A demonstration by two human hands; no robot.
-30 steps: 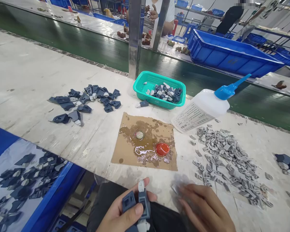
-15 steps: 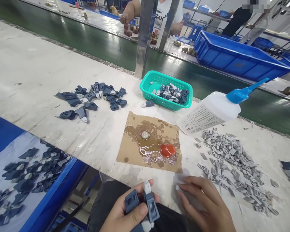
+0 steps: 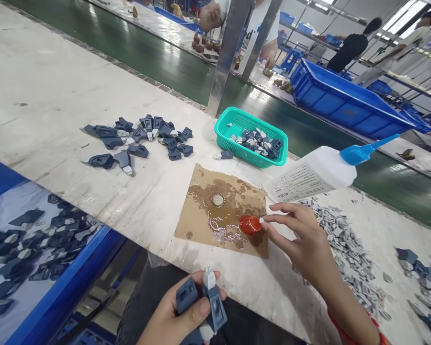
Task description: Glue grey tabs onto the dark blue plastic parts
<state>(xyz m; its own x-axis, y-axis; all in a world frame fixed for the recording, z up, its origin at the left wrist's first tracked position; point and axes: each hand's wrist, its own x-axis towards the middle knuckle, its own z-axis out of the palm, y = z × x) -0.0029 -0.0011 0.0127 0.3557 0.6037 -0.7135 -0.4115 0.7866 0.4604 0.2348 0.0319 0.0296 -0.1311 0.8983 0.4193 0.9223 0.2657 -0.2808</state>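
One small whitish piece [image 3: 261, 220] is pinched in our right hand [image 3: 296, 232] at the right edge of a glossy red dish [image 3: 249, 224] on wet cardboard [image 3: 194, 220], while our left hand [image 3: 181, 314] grips several blue-gray parts [image 3: 217, 306]. Beyond, we see a green basket [image 3: 237, 146] of parts, a white bottle [image 3: 330, 165] and, nearer, heaped gray pieces [image 3: 345, 239].

Bright, even light; glowing panels [image 3: 405, 15] upper right. Sharp glints on wet cardboard [image 3: 191, 211], sheen on green belt [image 3: 165, 62]. Soft shadow under right hand [image 3: 302, 235]. Background slightly soft; wide-angle stretch toward edges.
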